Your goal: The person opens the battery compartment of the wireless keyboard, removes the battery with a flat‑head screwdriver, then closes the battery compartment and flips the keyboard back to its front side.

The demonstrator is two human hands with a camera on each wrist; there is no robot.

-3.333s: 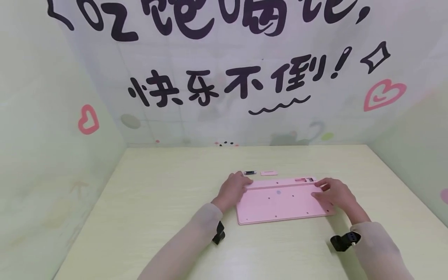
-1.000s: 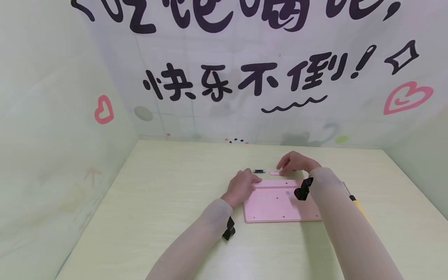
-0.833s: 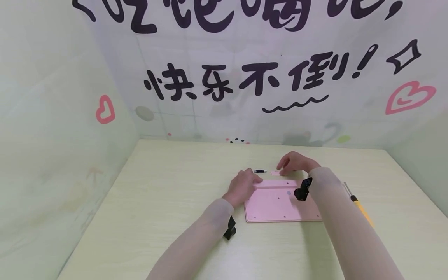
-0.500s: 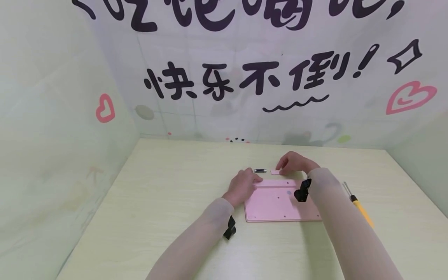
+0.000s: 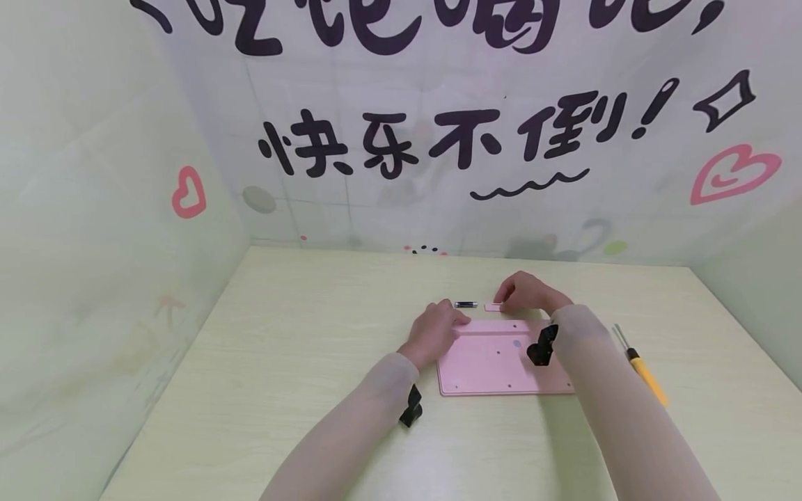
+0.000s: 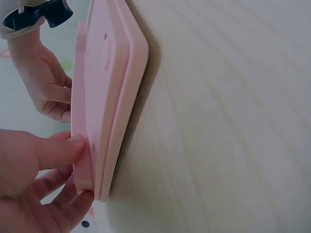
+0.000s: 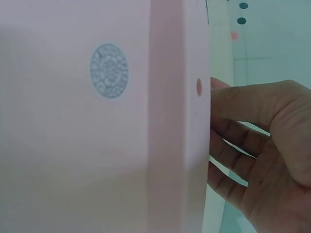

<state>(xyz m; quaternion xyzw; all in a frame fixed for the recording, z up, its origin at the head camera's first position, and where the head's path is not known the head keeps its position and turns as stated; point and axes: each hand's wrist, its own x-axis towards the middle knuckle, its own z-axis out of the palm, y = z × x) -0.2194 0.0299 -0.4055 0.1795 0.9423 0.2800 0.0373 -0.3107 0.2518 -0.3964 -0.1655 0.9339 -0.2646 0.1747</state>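
Observation:
A pink keyboard point(image 5: 476, 365) lies with its screw-dotted underside up on the table. My left hand point(image 5: 431, 335) grips its back left corner; in the left wrist view the thumb point(image 6: 63, 150) presses the raised back ridge and the fingers curl round the end. Behind the keyboard, my right hand point(image 5: 526, 292) pinches the right end of a small pink battery cover point(image 5: 491, 307). The right wrist view shows curled fingers point(image 7: 228, 145) beyond the ridge, their tips hidden by the keyboard. A dark battery point(image 5: 466, 305) lies just left of the cover. My right forearm hides the keyboard's right part.
A screwdriver with a yellow handle point(image 5: 649, 379) lies right of the right forearm. The pale wooden table point(image 5: 301, 348) meets a printed cloth wall point(image 5: 376, 223) at the back, with cloth walls on both sides.
My right hand has left the keyboard's right edge and moved back and left to the battery cover, its fingertips closing on it. The left hand stays put. The screwdriver has come into view.

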